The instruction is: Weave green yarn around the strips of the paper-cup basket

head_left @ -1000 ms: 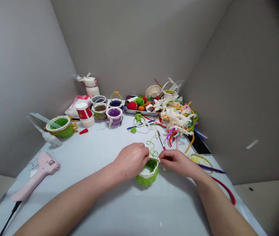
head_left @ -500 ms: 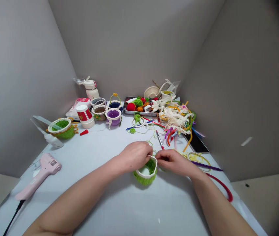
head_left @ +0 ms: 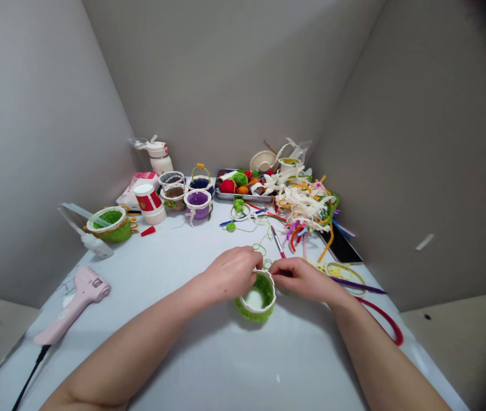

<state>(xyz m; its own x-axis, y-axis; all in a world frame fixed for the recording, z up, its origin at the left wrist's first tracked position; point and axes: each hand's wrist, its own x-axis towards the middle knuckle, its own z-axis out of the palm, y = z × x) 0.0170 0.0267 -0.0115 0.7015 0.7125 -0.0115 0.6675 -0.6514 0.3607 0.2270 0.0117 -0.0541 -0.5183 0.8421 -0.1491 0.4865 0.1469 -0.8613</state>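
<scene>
A small green basket (head_left: pixel 255 315) with a white rim stands on the table in front of me, its open top facing up and a pale bottom showing inside. My left hand (head_left: pixel 237 273) is closed over the basket's far left rim, fingertips curled at the edge. At the right side of the rim, my right hand (head_left: pixel 298 277) is closed in a pinch; whatever is between its fingertips is too small to make out. Thin green yarn (head_left: pixel 260 246) runs from behind the basket toward a small green ball (head_left: pixel 230 227).
A pink glue gun (head_left: pixel 74 305) lies at left, near a glue bottle (head_left: pixel 97 245) and another green basket (head_left: pixel 117 231). Several small baskets (head_left: pixel 198 205) stand at the back beside a yarn tray (head_left: pixel 247 198). A pen (head_left: pixel 278 242), white scraps (head_left: pixel 305 205) and a phone (head_left: pixel 345 249) lie at right.
The basket has turned or tipped slightly, so more of its inside shows. Both hands stay at its rim with only small shifts. The whole view has moved a little.
</scene>
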